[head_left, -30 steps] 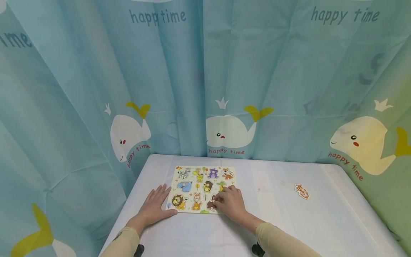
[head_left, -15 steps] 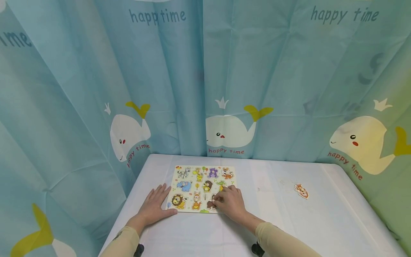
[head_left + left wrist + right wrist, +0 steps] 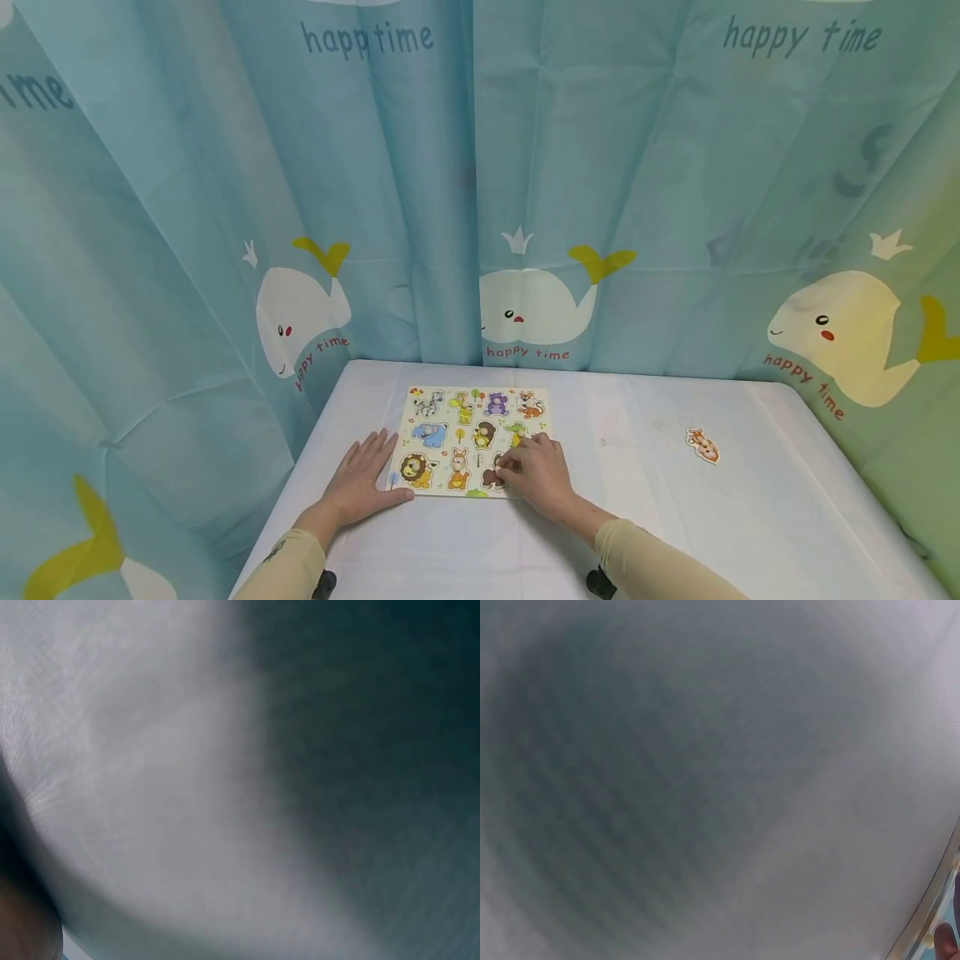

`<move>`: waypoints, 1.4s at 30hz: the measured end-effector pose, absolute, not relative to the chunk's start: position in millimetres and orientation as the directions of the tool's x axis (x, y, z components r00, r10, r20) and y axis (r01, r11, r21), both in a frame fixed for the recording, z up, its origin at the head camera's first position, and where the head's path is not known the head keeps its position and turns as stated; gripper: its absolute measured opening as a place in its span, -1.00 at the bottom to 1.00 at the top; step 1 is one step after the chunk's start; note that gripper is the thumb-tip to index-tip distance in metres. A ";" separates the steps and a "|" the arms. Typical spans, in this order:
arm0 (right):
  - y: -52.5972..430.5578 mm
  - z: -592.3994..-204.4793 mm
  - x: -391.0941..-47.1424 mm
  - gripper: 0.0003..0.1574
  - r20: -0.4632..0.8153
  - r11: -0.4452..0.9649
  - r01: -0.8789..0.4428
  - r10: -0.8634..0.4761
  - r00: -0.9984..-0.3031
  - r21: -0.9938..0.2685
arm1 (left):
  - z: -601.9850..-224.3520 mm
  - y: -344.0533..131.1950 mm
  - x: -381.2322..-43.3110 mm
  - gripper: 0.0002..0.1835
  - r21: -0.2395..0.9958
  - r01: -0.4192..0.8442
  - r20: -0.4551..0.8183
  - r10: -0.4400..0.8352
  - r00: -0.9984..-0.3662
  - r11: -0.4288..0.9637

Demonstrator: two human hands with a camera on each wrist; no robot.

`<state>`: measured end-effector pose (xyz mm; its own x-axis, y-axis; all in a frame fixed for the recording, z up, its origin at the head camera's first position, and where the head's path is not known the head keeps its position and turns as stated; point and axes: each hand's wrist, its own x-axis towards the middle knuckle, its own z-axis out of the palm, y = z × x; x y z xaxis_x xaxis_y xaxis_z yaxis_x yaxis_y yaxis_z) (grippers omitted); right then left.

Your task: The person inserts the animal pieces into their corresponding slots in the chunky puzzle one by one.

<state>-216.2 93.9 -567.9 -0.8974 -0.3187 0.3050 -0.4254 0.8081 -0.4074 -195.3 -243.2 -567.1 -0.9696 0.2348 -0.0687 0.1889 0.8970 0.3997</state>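
A cream animal puzzle board (image 3: 442, 495) lies flat on the table, filled with pictured animals such as a lion (image 3: 416, 471), a kangaroo (image 3: 458, 469) and a blue elephant (image 3: 430, 435). My left hand (image 3: 360, 483) lies with fingers spread at the board's left edge, thumb along the front corner. At the lower right, my right hand (image 3: 538, 473) has thumb and index finger pinched on a dark brown animal piece (image 3: 490, 479), whose right part it covers. A green crocodile piece (image 3: 515, 431) shows partly behind that hand. In the right wrist view the board's edge (image 3: 922, 922) appears at the lower right.
One loose orange-brown animal piece (image 3: 702, 446) lies to the right on the white-covered table (image 3: 645, 500). A blue curtain (image 3: 420, 208) with whale prints hangs close behind the table's far edge. The left wrist view shows mostly blurred white cloth (image 3: 150, 787) and shadow.
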 end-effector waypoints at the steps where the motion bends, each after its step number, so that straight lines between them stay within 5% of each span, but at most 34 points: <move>1: 93.9 -568.2 -216.1 -0.88 0.306 0.809 -0.426 -0.319 -0.897 -0.406 | -567.2 -243.1 -195.4 0.20 0.400 0.189 -0.069 0.235 -0.970 0.897; 17: 103.7 -558.0 -216.7 -0.94 0.301 0.750 -0.441 -0.329 -0.895 -0.492 | -570.5 -244.0 -195.0 0.19 0.412 0.186 -0.074 0.237 -0.969 0.892; 42: 208.0 -538.6 -244.0 -0.88 0.311 0.828 -0.214 -0.051 -0.949 -0.518 | -567.9 -243.1 -195.2 0.19 0.403 0.180 -0.079 0.230 -0.970 0.897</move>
<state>-244.0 208.0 -538.6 -0.9492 -0.0505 0.3107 -0.2138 0.8279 -0.5185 -195.2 -243.1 -567.9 -0.9701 0.2297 -0.0788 0.1798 0.8975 0.4027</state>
